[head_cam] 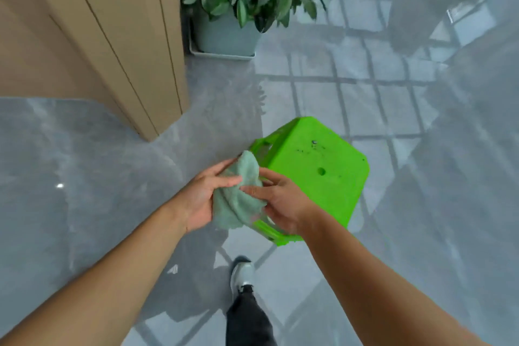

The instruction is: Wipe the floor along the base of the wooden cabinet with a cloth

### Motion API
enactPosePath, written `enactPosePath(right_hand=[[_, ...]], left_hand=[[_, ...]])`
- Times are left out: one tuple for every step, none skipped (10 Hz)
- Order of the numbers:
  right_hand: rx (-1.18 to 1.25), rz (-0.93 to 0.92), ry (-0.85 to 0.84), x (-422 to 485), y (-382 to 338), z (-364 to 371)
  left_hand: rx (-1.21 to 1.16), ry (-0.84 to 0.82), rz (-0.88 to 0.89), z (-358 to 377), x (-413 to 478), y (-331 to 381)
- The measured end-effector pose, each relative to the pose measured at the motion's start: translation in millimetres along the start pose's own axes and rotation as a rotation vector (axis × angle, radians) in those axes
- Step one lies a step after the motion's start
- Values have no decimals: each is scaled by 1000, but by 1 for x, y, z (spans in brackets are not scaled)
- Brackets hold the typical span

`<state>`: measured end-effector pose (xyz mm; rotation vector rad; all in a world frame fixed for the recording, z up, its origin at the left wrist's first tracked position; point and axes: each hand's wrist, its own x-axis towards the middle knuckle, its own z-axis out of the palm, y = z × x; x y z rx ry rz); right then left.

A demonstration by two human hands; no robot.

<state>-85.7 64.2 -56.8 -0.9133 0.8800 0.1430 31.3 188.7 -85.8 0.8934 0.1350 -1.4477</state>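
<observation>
Both hands, left hand and right hand, share a closed grip on the bunched cloth above the floor; the wooden cabinet base lies ahead-left, nearer the left hand.

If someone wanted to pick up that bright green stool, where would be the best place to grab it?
Probably by a side cut-out just under the seat. The green stool stands upright on the floor, with a handle-like opening showing on its upper-left side, facing the wooden cabinet. Coming from above, fingers could hook under that rim. The flat seat top gives nothing to close around.
</observation>
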Motion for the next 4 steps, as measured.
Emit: enactPosePath(right_hand=[[-3, -60, 181, -14, -7, -70], [3, -37, 248, -14, -3, -116], [-33, -42, 387, 1, 16, -145], [-109, -111, 621, 15, 38, -166]], left_hand=[[-5, 149, 81, 49, 41, -35], [-56, 292, 148, 76, 75, -65], [243, 423, 146, 78, 94, -90], [670, 446, 120, 69, 96, -105]])
